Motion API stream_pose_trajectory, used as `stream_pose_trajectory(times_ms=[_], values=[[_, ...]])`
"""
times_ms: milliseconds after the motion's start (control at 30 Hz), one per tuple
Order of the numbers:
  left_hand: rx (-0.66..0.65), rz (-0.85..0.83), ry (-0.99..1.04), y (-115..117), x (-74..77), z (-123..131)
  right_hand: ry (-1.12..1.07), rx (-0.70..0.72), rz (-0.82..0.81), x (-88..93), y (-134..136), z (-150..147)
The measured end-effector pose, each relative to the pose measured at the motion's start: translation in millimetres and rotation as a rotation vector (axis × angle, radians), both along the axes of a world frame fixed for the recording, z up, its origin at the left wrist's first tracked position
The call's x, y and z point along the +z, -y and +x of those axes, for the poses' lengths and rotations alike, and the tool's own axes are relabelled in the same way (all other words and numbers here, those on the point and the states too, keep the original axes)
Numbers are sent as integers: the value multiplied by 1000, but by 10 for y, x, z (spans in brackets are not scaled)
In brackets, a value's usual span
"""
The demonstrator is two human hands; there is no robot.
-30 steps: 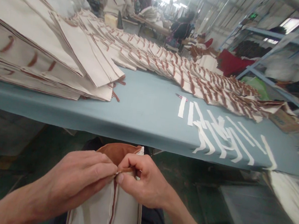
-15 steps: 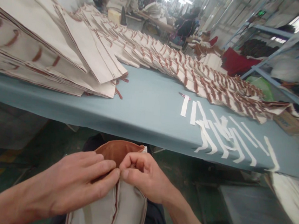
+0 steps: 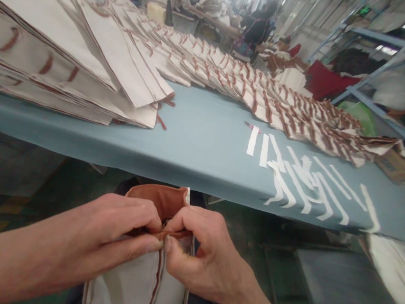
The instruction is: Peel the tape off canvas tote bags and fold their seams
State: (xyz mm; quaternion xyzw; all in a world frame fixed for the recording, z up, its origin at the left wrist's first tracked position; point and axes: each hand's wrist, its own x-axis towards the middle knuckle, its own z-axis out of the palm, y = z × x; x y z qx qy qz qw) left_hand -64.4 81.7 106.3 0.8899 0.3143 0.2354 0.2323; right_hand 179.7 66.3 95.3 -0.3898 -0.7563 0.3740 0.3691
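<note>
A cream fabric bag point(image 3: 128, 283) with brown piping and a brown inner lining point(image 3: 162, 198) rests on my lap, its mouth facing up. My left hand point(image 3: 119, 230) pinches the near rim between thumb and fingers. Close beside it, my right hand point(image 3: 200, 247) pinches the same rim, thumb outside and fingers over the edge. Both thumbs meet at the brown seam that runs down the bag's middle. A bit of white shows at the rim's far right corner. The fingers hide the pinched spot itself.
A blue-grey covered table point(image 3: 196, 142) stands ahead. On it lie a stack of cream pieces point(image 3: 99, 65), a long overlapping row of brown-trimmed pieces point(image 3: 238, 79), several white strips point(image 3: 293, 180) and a small pen-like tool point(image 3: 251, 126). Shelving point(image 3: 385, 40) stands right; a person point(image 3: 257, 30) sits farther back.
My right hand has opened its curl and now grips the rim with thumb outside. The left fingers have bent over the edge. The brown rim between the hands now shows.
</note>
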Motion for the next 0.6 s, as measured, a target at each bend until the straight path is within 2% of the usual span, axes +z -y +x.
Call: stream_pose_trajectory(times_ms=[100,300,400,500,600], values=[[-128,-131,-5,-87,28,45,-6,-12,62,-25,38,18],[-178,-212,-29,-128,62,150,10,112,164,-25,82,97],[-156,-154,-26,-55,56,207,45,124,195,-8,75,166],[-91,-73,48,75,21,233,-57,144,112,-40,64,211],[-35,-106,111,160,-22,237,-237,198,-69,-141,54,191]])
